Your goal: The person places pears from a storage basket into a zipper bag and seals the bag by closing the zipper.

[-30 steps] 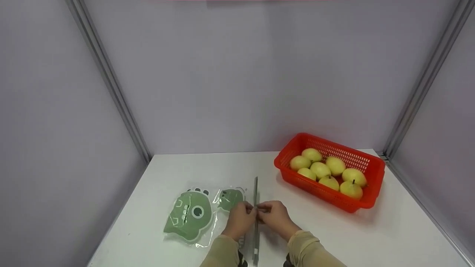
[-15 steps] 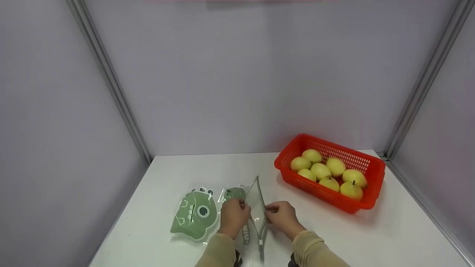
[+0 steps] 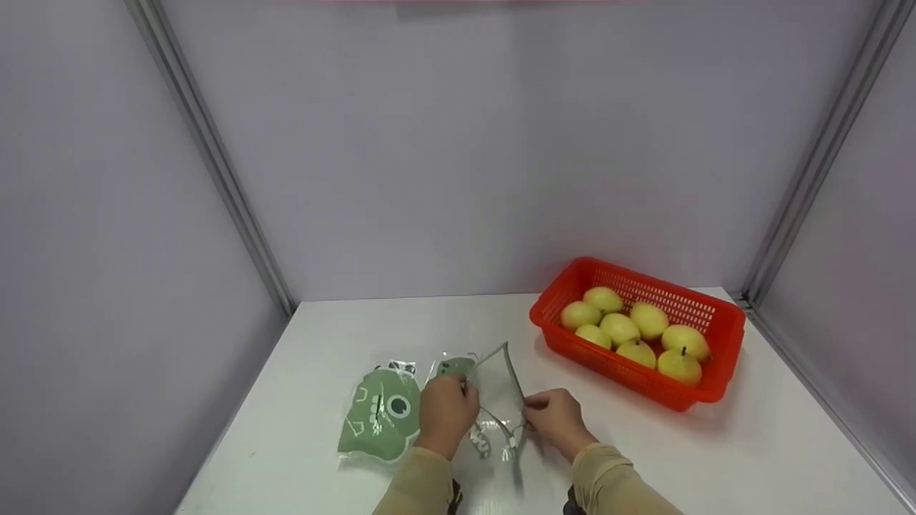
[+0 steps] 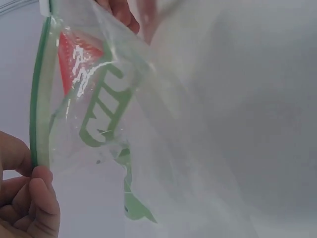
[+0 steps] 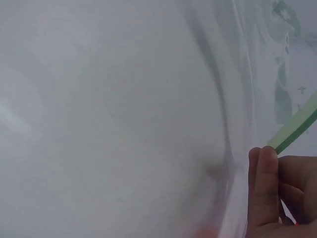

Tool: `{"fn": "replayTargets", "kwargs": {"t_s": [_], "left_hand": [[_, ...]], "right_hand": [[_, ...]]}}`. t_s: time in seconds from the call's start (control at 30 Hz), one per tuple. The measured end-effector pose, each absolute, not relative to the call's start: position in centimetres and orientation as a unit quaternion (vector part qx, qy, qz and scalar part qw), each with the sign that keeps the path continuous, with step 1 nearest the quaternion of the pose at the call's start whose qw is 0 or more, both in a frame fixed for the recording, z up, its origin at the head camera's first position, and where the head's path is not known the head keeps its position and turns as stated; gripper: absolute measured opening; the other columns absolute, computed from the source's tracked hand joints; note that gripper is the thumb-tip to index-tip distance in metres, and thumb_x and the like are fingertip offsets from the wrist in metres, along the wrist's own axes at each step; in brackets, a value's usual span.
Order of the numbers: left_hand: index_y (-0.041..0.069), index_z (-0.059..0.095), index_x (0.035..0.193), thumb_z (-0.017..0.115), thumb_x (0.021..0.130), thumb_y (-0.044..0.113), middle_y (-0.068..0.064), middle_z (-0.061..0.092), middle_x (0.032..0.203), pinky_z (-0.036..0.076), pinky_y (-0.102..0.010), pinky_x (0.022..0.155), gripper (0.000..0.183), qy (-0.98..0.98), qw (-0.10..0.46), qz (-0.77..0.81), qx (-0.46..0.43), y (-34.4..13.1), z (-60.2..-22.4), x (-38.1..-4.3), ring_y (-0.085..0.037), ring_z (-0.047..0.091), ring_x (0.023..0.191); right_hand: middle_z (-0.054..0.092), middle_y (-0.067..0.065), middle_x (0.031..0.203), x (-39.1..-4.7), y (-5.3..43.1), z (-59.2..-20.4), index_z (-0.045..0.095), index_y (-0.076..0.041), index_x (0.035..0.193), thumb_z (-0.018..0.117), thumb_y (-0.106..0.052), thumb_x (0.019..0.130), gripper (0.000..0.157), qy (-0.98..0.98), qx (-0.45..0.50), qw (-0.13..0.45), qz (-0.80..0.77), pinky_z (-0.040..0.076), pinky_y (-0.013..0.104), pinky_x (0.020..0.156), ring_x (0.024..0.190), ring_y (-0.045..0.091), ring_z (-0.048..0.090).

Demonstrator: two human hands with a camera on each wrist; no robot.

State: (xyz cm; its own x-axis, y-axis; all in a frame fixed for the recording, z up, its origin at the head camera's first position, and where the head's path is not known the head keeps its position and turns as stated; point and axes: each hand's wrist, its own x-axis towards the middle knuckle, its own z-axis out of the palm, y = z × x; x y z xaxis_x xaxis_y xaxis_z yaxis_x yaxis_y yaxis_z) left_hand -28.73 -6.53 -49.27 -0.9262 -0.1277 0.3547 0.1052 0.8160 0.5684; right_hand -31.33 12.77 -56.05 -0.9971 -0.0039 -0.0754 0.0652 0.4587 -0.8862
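A clear plastic zip bag with a green zip edge is spread at its mouth between the two hands. My left hand pinches one rim; in the left wrist view its fingers hold the green zip strip. The opposite rim is pinched by my right hand, whose fingertips show on the strip in the right wrist view. A large green one-eyed monster print spreads to the left, partly behind the left hand. A small white zip slider sits at the near end.
At the back right of the white table stands a red plastic basket holding several yellow-green pears. Grey-white panels enclose the table at the back and sides.
The bag's mouth has gone from a closed line to a wide gap. My hands have moved apart, left hand leftward, right hand rightward. The monster print has shifted a little to the right.
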Motion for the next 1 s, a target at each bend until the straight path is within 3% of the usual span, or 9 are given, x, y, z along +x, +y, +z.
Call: {"fn": "replayTargets", "kwargs": {"t_s": [0.23, 0.43, 0.7, 0.8, 1.0], "left_hand": [[0.012, 0.069, 0.075, 0.063, 0.086, 0.019, 0.006, 0.057, 0.061, 0.042, -0.023, 0.051, 0.014, -0.929, 0.172, -0.327, 0.011, -6.4, -49.3, -28.7, -0.006, 0.049, 0.054], [0.010, 0.069, 0.073, 0.064, 0.084, 0.014, 0.006, 0.059, 0.060, 0.041, -0.021, 0.047, 0.013, -0.928, 0.190, -0.319, -0.012, -5.9, -49.4, -28.6, -0.004, 0.048, 0.050], [0.009, 0.070, 0.078, 0.064, 0.085, 0.016, 0.004, 0.062, 0.063, 0.043, -0.019, 0.047, 0.011, -0.930, 0.174, -0.323, -0.020, -5.3, -49.6, -28.6, -0.003, 0.052, 0.052], [0.008, 0.071, 0.080, 0.065, 0.085, 0.016, 0.001, 0.065, 0.066, 0.044, -0.018, 0.049, 0.011, -0.929, 0.179, -0.322, -0.024, -5.3, -49.6, -28.6, -0.003, 0.054, 0.054], [0.006, 0.072, 0.081, 0.065, 0.085, 0.015, 0.001, 0.066, 0.067, 0.044, -0.017, 0.048, 0.013, -0.927, 0.176, -0.330, -0.023, -5.1, -49.9, -28.5, -0.003, 0.054, 0.054]], "right_hand": [[0.067, 0.002, 0.084, -31.2, 13.0, -56.2, 0.074, -0.005, 0.098, 0.074, -0.009, 0.078, 0.021, 0.863, 0.011, 0.032, -0.505, 0.053, 0.028, 0.064, 0.075, 0.014, 0.061], [0.069, 0.002, 0.082, -30.9, 13.0, -56.5, 0.073, -0.002, 0.098, 0.073, -0.009, 0.078, 0.022, 0.860, -0.012, 0.038, -0.509, 0.053, 0.026, 0.061, 0.067, 0.011, 0.063], [0.069, 0.006, 0.090, -30.5, 12.5, -55.4, 0.070, 0.000, 0.105, 0.073, -0.012, 0.080, 0.028, 0.855, -0.039, 0.067, -0.513, 0.055, 0.029, 0.064, 0.074, 0.014, 0.065], [0.070, 0.007, 0.095, -30.3, 12.8, -54.8, 0.068, 0.001, 0.109, 0.073, -0.014, 0.081, 0.033, 0.875, -0.075, 0.038, -0.477, 0.056, 0.034, 0.071, 0.082, 0.017, 0.066], [0.069, 0.005, 0.102, -30.9, 14.7, -52.7, 0.068, -0.008, 0.113, 0.073, -0.021, 0.082, 0.034, 0.927, -0.140, -0.049, -0.346, 0.052, 0.043, 0.085, 0.094, 0.022, 0.063]]}}
